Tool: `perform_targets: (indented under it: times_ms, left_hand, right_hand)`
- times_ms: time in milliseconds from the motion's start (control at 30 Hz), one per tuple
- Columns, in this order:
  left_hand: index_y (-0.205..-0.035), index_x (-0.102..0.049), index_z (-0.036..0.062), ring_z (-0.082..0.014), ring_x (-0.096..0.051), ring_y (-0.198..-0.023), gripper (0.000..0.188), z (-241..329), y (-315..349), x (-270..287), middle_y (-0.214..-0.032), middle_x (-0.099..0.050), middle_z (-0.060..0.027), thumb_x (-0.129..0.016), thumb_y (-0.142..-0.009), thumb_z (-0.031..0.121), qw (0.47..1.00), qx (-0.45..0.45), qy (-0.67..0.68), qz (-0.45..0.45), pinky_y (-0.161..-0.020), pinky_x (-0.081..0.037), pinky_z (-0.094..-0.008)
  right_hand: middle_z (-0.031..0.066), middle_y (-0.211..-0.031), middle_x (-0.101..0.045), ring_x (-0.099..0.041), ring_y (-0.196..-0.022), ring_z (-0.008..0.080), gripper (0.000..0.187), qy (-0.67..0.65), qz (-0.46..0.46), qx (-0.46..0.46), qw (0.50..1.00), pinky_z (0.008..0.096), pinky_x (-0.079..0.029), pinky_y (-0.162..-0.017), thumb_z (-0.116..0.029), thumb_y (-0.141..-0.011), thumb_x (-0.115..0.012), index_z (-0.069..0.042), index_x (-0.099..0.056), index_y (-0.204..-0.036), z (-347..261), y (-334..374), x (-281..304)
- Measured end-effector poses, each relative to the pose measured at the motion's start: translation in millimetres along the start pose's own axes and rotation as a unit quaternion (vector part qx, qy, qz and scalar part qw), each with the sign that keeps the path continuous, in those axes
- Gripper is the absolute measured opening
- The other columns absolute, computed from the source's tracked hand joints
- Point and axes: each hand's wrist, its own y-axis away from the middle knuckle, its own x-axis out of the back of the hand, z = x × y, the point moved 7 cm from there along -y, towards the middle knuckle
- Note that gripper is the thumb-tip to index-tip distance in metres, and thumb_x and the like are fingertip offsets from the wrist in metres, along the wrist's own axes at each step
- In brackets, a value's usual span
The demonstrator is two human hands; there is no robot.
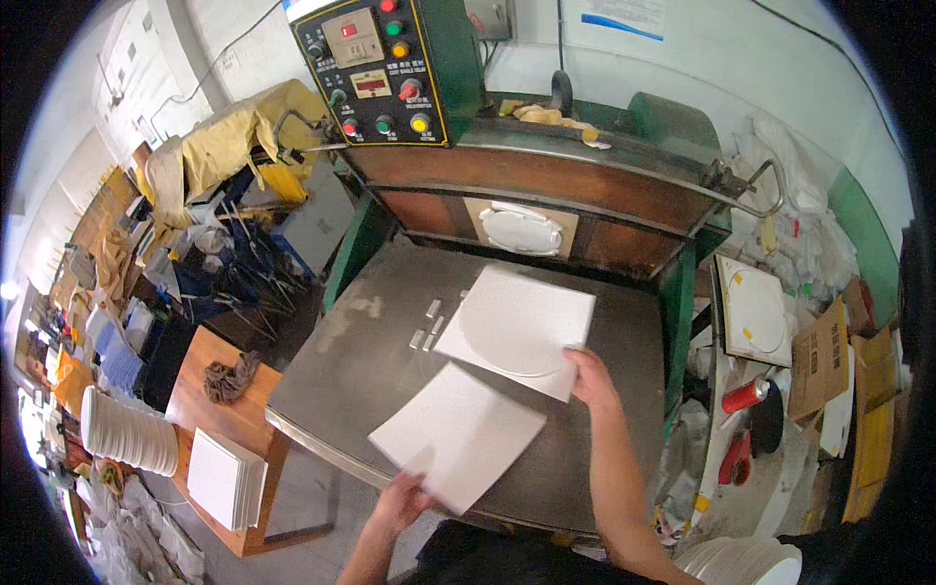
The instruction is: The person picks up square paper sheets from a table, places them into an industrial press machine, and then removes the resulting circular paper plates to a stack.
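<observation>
At the near edge of a grey metal press bed, my left hand pinches the lower corner of a plain white square sheet. The sheet is held tilted and slightly blurred. My right hand grips the right corner of a second white square sheet, which has a round outline cut or pressed into it. This sheet lies farther back over the bed, partly behind the first one. Several small metal blocks rest on the bed just left of it.
The press's upright brown plate carries a white round form. A control box with coloured buttons rises behind. On the left, a wooden table holds a stack of white sheets. A red can stands at the right among cardboard.
</observation>
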Motion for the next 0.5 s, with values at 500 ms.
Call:
perform_targets:
  times_ms: [500]
  left_hand:
    - [-0.122,-0.052,0.0000,-0.0285,-0.058,-0.100,0.043,-13,-175,-73,-0.116,-0.058,-0.0179,-0.062,-0.085,0.020,0.872,-0.202,-0.445,0.030,-0.088,-0.048,-0.0412]
  right_hand:
    - [0.0143,-0.110,-0.060,-0.059,-0.097,0.0287,0.046,-0.032,0.383,0.179,0.906,0.0399,-0.048,-0.088,-0.015,-0.083,-0.061,0.004,-0.049,-0.123,6,372,155]
